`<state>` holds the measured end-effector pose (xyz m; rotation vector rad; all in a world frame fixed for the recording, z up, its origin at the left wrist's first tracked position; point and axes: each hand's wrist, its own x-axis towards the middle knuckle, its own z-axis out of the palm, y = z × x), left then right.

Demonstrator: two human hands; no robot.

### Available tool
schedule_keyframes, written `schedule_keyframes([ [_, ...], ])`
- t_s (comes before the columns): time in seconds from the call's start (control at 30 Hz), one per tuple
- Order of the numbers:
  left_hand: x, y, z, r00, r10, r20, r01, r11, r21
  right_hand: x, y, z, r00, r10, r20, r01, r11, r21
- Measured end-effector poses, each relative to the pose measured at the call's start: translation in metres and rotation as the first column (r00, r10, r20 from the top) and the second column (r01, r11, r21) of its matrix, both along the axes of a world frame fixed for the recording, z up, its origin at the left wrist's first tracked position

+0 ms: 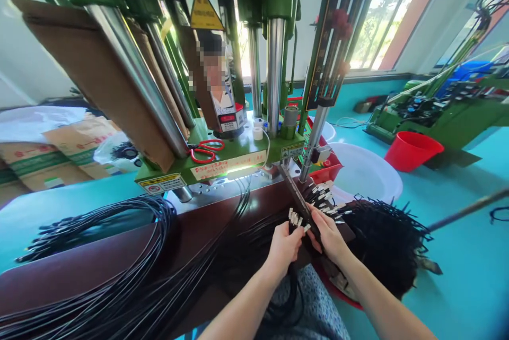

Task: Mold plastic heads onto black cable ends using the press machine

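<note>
My left hand (287,247) is closed around a bundle of black cables (293,281). Their silver metal connector ends (296,218) stick up above the thumb and fingers. Just to the right, my right hand (328,231) wraps round the near part of a long dark bar (296,191), which slants from the green press (238,144) toward my lap. The two hands are close together, with one connector near the bar's side. Behind my right hand lie more cable ends with pale connectors (324,194). The fingertips of both hands are partly hidden.
Long black cables (167,287) spread over the brown tabletop (99,250). Red-handled scissors (204,151) rest on the press base. A large black cable heap (382,244) is at the right, near a white basin (358,170) and a red bucket (413,150). A person's reflection shows behind the press.
</note>
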<state>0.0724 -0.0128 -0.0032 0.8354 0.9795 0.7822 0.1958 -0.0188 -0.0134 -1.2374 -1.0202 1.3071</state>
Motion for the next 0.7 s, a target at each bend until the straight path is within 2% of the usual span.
schedule_keyframes([
  [0.17,-0.003,0.002,-0.001,0.999,0.005,0.038,-0.004,1.0,-0.012,0.001,0.0,0.001,0.998,0.012,0.066,-0.013,1.0,0.007],
  [0.33,-0.002,0.0,-0.005,0.999,0.036,-0.01,-0.036,0.999,0.001,-0.003,-0.006,-0.002,0.97,0.012,0.244,-0.036,0.995,0.095],
  [0.43,-0.003,-0.002,-0.006,0.999,0.043,-0.034,-0.04,0.996,0.076,-0.005,-0.007,-0.004,0.952,0.026,0.306,-0.07,0.988,0.134],
  [0.5,-0.006,-0.002,-0.005,0.997,0.07,-0.038,-0.063,0.985,0.158,-0.005,-0.006,-0.005,0.964,0.051,0.261,-0.083,0.99,0.113],
  [0.57,-0.011,-0.001,-0.003,0.986,0.166,-0.005,-0.161,0.963,0.214,-0.003,-0.005,-0.003,0.982,0.059,0.18,-0.074,0.994,0.081],
  [0.63,-0.016,0.001,0.0,0.954,0.294,0.054,-0.299,0.932,0.205,0.0,-0.003,-0.001,0.994,0.045,0.103,-0.05,0.998,0.048],
  [0.7,-0.018,0.003,0.0,0.937,0.339,0.082,-0.347,0.928,0.137,0.002,-0.002,0.002,0.998,0.03,0.048,-0.031,0.999,0.012],
])
